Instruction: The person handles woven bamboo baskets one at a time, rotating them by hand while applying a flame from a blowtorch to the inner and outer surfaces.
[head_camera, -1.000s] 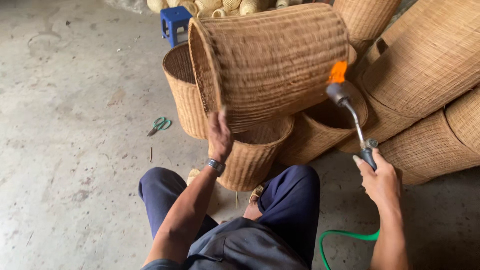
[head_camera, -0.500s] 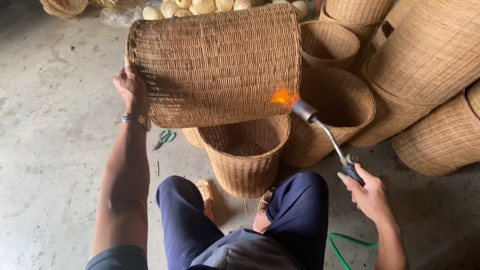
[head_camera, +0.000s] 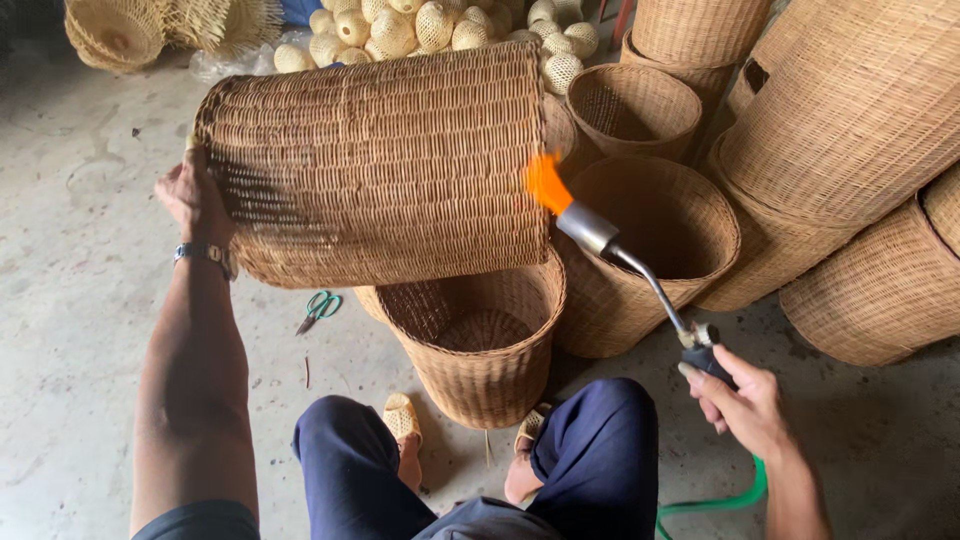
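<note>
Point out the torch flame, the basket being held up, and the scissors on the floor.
torch flame (head_camera: 544, 183), head view, on the middle of the orange flame.
held basket (head_camera: 385, 160), head view, on its woven side wall.
scissors (head_camera: 318, 308), head view, on the green handles.

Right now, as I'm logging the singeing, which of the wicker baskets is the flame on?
The basket held sideways in the left hand; the others stand on the floor, away from the torch.

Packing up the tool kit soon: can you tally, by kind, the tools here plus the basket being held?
Gas torch, in right hand: 1
Green scissors: 1
Green hose: 1
Wicker basket, in left hand: 1
Total: 4
</note>
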